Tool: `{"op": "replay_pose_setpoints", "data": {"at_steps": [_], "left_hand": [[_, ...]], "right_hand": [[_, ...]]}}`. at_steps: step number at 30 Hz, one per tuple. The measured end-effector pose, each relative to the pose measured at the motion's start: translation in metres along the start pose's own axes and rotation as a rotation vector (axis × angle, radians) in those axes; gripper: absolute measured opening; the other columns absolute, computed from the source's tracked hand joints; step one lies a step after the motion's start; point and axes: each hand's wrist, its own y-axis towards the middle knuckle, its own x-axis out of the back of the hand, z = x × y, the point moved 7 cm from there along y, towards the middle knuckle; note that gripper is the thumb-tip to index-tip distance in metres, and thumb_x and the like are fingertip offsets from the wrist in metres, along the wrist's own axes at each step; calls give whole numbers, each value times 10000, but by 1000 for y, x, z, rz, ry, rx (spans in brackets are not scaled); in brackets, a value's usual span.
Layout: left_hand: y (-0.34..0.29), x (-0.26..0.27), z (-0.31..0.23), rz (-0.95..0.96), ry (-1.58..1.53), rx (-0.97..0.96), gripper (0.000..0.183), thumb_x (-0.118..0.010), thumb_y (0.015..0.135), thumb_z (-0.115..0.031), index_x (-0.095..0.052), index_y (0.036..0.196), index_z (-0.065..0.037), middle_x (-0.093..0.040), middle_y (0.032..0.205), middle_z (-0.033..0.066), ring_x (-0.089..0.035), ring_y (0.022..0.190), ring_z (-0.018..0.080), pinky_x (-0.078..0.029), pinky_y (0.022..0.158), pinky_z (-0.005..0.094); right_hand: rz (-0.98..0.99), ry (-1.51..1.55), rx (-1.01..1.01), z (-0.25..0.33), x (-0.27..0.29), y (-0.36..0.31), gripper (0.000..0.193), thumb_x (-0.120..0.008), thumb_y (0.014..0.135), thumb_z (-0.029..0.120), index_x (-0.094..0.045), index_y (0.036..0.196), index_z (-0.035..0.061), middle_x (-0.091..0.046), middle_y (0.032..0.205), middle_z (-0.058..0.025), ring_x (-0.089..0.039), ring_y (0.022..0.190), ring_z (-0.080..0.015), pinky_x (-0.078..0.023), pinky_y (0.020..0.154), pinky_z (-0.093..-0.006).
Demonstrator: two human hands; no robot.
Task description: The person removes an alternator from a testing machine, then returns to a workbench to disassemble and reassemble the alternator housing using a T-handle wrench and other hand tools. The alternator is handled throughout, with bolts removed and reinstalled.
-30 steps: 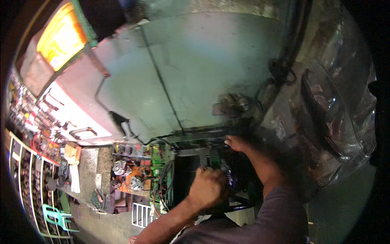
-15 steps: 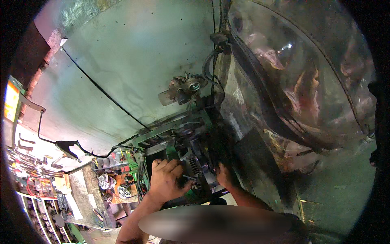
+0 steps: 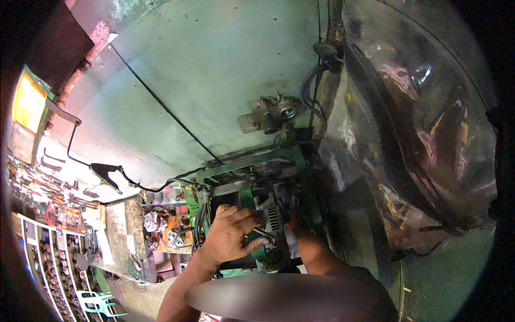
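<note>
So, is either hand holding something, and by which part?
The left hand holds a slim metal rod, apparently by the end nearest its palm. The right hand is in shadow beside the finned part; whether it holds anything cannot be told.

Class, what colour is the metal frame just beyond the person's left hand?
The metal frame is dark green, showing best in the head view.

A pale green wall panel (image 3: 230, 64) spans the upper middle of the frame. Clear plastic sheeting (image 3: 429, 115) drapes the right side. At the left, a black clamp (image 3: 105, 175) hangs beside hand tools (image 3: 51, 185); below stand a cluttered workbench (image 3: 117, 228), a shelf rack (image 3: 59, 229) and, at lower left, a turquoise plastic chair (image 3: 88, 294).
</note>
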Motion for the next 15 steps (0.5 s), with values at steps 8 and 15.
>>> {"op": "replay_pose_setpoints", "data": {"at_steps": [8, 15], "left_hand": [[-1, -7, 2, 16, 69, 8, 462, -854, 868, -559, -805, 1105, -165, -757, 1180, 37, -669, 1067, 283, -445, 986, 456], [1, -10, 2, 21, 35, 5, 453, -850, 872, -556, -803, 1102, -168, -756, 1169, 28, -668, 1056, 275, -441, 961, 452]], "right_hand": [[43, 205, -93, 4, 3, 11, 456, -600, 1092, 344, -694, 1441, 66, -725, 1409, -189, -681, 1268, -382, -514, 1094, -509], [55, 358, -147, 15, 8, 20, 482, -578, 1110, 381, -685, 1461, 69, -712, 1434, -180, -665, 1293, -367, -501, 1115, -500]]}}
